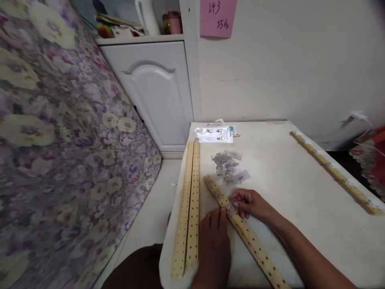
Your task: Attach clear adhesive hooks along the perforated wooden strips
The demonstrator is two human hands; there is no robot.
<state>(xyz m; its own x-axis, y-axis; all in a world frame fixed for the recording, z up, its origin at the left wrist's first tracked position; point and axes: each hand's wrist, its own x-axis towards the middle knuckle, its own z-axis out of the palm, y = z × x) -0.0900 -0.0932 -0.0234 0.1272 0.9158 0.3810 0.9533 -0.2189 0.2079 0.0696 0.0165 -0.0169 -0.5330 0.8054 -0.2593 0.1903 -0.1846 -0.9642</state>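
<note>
A narrow wooden strip with rows of holes (252, 243) lies slantwise on the white table in front of me. Clear adhesive hooks sit along its far part. My left hand (214, 237) bears on the strip's left edge, fingers bent and close together, its thumb hidden. From the right side, my right hand (248, 204) pinches a clear adhesive hook (231, 208) at the strip, close to the left fingertips. Just beyond lies a loose pile of clear adhesive hooks (227, 163) with small metal parts.
Two more perforated strips (195, 200) lie side by side along the table's left edge. Another strip with hooks (329, 164) runs along the right edge. Hook packaging (213, 135) lies at the back, before the wall. A floral curtain (60, 140) hangs at left, beside a white cabinet (150, 96).
</note>
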